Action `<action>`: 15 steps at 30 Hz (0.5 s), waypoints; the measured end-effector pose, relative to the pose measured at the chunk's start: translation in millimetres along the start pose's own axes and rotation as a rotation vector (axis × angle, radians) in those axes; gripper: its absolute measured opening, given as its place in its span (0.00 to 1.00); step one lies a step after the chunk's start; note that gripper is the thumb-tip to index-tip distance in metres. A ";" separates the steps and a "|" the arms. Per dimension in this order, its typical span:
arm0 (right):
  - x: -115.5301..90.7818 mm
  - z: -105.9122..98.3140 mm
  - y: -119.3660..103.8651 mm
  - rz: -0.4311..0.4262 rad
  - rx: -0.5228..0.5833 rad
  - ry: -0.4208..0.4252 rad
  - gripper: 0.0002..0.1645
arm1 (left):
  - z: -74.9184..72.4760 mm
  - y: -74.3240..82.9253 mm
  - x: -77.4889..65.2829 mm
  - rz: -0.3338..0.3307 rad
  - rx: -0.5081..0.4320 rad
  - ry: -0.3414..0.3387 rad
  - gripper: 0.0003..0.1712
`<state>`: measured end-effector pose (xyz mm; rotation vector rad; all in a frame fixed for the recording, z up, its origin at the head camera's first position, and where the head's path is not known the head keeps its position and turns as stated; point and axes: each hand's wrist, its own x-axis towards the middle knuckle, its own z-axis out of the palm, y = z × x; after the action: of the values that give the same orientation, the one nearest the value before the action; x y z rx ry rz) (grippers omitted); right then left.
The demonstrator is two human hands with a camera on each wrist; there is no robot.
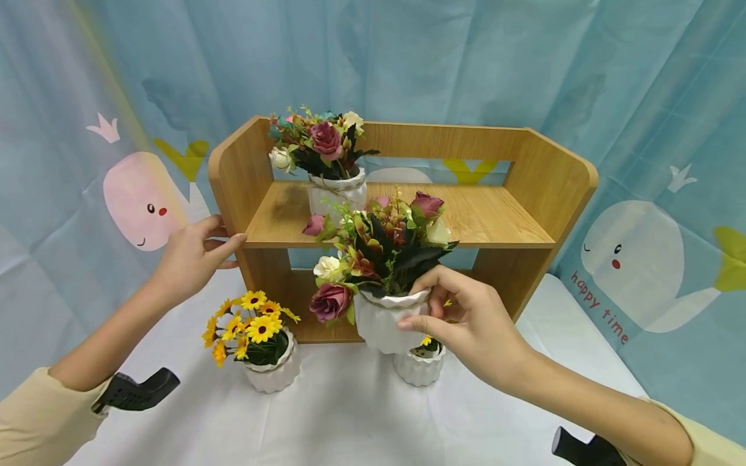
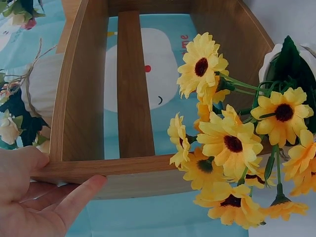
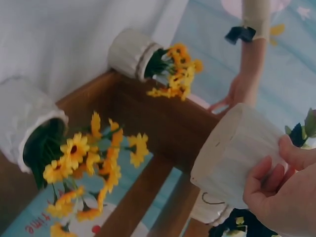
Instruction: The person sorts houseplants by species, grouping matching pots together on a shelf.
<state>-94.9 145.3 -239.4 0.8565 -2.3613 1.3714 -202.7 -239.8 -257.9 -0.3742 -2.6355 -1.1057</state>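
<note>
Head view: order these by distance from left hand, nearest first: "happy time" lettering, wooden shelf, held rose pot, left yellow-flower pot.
1. Wooden shelf: touching, the left hand on its left side.
2. Yellow-flower pot: on the table, front left.
3. Rose pot: centre, in the right hand.
4. "Happy time" lettering: far right, on the curtain.

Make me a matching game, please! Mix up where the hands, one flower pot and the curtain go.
1. Bare left hand
2. Bare right hand
3. Round white pot with teal among its flowers
4. Pale-blue cartoon-print curtain

A. On the upper board of the light-brown wooden shelf
B. Holding up a ceramic-looking white pot of mauve and cream roses
C. Behind the shelf
D. Touching the shelf's left side panel

Right pairs: 1-D, 2-B, 3-A, 4-C
</note>
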 end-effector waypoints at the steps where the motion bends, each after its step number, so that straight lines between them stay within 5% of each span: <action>1: 0.8 -2.0 -0.7 -0.009 -0.008 0.005 0.15 | -0.1 0.0 -0.1 0.000 0.000 0.000 0.27; 15: 13.4 -27.4 -8.5 -0.041 -0.076 0.025 0.15 | -0.6 0.1 -0.3 -0.003 -0.001 -0.006 0.27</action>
<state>-101.7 160.9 -212.7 0.8562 -2.3476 1.2605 -202.3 -240.2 -257.5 -0.3747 -2.6412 -1.1084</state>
